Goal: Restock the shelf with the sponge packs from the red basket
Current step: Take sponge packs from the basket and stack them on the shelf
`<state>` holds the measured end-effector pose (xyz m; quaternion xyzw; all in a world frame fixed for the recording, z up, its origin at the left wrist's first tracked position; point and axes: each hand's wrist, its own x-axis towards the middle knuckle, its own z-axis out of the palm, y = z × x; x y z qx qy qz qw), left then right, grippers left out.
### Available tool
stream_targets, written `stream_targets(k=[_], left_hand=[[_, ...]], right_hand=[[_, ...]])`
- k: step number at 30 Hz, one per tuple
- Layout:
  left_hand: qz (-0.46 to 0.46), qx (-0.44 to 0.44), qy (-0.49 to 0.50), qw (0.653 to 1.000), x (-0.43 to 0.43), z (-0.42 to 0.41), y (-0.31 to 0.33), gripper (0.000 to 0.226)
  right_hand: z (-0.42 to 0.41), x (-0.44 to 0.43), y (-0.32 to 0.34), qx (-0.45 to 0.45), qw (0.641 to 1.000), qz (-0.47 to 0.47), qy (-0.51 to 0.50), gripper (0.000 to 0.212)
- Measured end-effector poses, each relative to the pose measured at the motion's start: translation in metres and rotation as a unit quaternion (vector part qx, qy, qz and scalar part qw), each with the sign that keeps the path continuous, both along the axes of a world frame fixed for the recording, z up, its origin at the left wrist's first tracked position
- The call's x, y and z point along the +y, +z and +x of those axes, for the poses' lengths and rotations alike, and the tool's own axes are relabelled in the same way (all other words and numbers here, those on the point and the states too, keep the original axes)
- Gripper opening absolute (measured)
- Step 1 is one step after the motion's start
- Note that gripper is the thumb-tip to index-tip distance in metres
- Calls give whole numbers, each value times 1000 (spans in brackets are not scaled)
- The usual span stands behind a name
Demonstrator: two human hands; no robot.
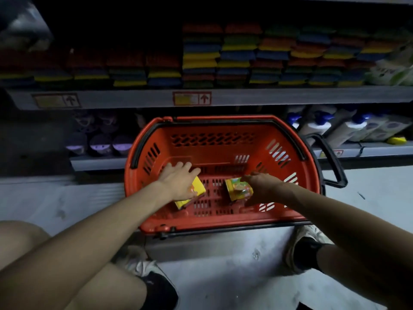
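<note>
While left hand (178, 181) lies flat on sponge pack 1 (199, 186), right hand (262, 185) grips sponge pack 2 (237, 189).

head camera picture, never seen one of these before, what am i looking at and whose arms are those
There is no machine here. A person wears one wide-angle camera on the head, so the single picture looks forward and down, and the bare arms are the wearer's own. They crouch before a store shelf stacked with coloured sponges. In front of them stands a red basket with two yellow packs in it. The left hand lies with straight fingers on the left sponge pack. The right hand grips the right sponge pack. Both packs are low in the basket, not yet lifted out. Below the shelf at the right are white bottles.
</note>
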<state>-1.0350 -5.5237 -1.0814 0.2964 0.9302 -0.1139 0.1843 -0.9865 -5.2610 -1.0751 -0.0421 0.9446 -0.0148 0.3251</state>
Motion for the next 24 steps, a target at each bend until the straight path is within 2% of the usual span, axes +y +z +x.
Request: stream_targets(k=[3,6,9,14,19,21,24], left_hand=[[-38,-56,6,998,10,-16,-26,97],[-48,-124,54,990,22,-32,-54,116],[-71,-148,80,983,29,-42,-79,126],[-75,-144,114,980,35,-44,-115,121],[-52,-139,124,981,36,-43,-119,107],[-49,-148,120,980,35,-43,-108,107],[-32,-162,123,978,33,-41,-80,121]], right_hand=[[-15,2,-19,-16,997,45,62,91],[-37,2,-39,-7,997,37,72,94],[-53,-1,-62,-11,990,59,130,102],[-61,-6,-100,-11,982,75,173,109],[-61,-4,-113,42,981,76,174,79],[-60,-6,-106,36,984,57,163,85],[-54,-12,-79,61,985,45,154,94]])
